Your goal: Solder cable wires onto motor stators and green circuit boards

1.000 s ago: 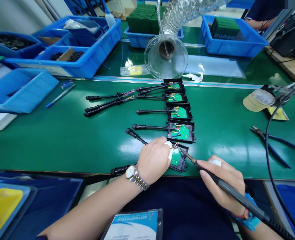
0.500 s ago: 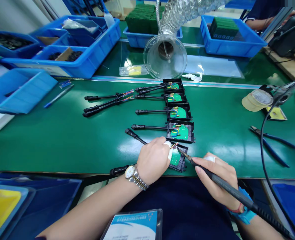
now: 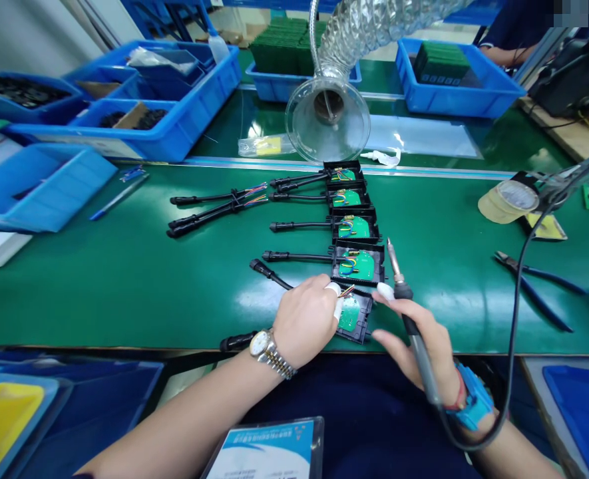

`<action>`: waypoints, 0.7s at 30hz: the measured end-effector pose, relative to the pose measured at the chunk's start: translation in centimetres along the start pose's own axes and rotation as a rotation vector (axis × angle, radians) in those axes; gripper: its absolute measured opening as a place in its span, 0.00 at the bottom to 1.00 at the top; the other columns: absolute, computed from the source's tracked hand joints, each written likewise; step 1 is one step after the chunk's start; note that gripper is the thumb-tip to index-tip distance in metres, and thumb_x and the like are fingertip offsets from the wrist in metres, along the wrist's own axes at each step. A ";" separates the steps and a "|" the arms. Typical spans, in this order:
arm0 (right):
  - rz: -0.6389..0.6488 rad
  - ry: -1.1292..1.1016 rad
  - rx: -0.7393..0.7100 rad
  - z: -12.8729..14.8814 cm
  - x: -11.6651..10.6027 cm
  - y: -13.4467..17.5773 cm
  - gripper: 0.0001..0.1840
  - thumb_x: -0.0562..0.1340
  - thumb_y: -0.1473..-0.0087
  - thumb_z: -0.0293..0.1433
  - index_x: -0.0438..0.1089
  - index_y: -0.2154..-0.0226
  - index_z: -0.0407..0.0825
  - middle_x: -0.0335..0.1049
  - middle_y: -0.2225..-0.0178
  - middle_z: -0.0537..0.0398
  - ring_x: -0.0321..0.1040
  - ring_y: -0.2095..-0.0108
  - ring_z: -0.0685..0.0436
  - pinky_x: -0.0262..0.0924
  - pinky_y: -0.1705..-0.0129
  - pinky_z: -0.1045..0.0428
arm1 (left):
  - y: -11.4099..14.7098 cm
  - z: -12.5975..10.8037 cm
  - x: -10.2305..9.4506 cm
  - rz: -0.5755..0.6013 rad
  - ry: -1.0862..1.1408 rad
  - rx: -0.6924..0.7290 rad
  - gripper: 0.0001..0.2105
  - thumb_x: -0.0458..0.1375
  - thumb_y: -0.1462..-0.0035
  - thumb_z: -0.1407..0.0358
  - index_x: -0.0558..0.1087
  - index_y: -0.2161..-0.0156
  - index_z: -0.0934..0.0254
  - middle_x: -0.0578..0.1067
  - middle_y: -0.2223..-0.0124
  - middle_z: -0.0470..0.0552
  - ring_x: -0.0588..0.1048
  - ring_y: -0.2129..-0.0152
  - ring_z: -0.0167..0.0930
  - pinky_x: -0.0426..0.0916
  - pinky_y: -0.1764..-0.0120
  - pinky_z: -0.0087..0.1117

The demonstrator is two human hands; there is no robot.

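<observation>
My left hand point(image 3: 305, 311), with white finger covers, is closed on a black cable point(image 3: 273, 274) whose thin coloured wires point(image 3: 347, 291) stick out past the fingertips. These wires lie over the green circuit board point(image 3: 350, 319) in the nearest black housing point(image 3: 363, 324). A soldering iron point(image 3: 426, 369) rests in my right hand point(image 3: 431, 332), its metal tip pointing up and away from me, apart from the board. Thumb and index finger of that hand are spread toward the housing's right edge. Behind, several housings point(image 3: 380, 263) with wired boards stand in a column.
Loose cables point(image 3: 209, 216) lie left of the housings. Pliers point(image 3: 534, 286) and a round tub point(image 3: 508, 201) are at right. A fume funnel point(image 3: 327, 123) hangs over the back, near blue bins point(image 3: 174, 126). A co-worker's arm point(image 3: 506, 56) shows at far right.
The soldering iron has left the wires and swung upright, tip now pointing away from me. My right thumb and index finger have spread apart near the housing. My left hand has stayed in place.
</observation>
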State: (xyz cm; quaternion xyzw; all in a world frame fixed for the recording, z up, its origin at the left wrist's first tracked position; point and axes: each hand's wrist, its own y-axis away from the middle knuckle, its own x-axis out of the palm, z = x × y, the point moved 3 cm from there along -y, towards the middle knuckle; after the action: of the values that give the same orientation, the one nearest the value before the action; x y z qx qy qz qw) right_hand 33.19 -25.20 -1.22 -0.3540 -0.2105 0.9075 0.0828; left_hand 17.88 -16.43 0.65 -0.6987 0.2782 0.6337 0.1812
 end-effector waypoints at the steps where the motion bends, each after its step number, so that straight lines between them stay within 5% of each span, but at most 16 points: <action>1: 0.044 -0.025 0.002 -0.1 0.6 0.0 0.29 0.64 0.53 0.32 0.55 0.49 0.50 0.67 0.52 0.47 0.64 0.51 0.41 0.64 0.51 0.47 | 0.0 0.0 0.0 -0.004 -0.001 0.004 0.08 0.50 0.45 0.70 0.71 0.69 0.65 0.70 0.69 0.51 0.70 0.70 0.34 0.63 0.70 0.33; 4: 0.125 -0.054 0.002 -0.2 1.7 0.0 0.37 0.66 0.56 0.37 0.50 0.47 0.49 0.61 0.48 0.43 0.60 0.47 0.39 0.62 0.48 0.44 | 0.0 0.0 -0.1 -0.007 -0.003 0.002 0.08 0.50 0.46 0.70 0.71 0.69 0.65 0.70 0.69 0.52 0.70 0.69 0.34 0.64 0.69 0.32; 21: 0.176 -0.040 -0.020 -0.3 2.2 0.3 0.35 0.64 0.53 0.32 0.48 0.45 0.49 0.60 0.46 0.44 0.59 0.46 0.41 0.61 0.47 0.44 | 0.0 -0.1 -0.1 0.004 -0.010 -0.016 0.08 0.49 0.46 0.70 0.72 0.70 0.66 0.71 0.68 0.51 0.71 0.69 0.34 0.63 0.70 0.31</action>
State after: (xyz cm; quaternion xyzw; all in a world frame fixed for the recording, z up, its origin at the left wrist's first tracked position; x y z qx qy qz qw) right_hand 31.77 -24.77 -2.85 -0.3539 -0.1892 0.9159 -0.0050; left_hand 17.95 -16.52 0.77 -0.6963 0.2737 0.6398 0.1757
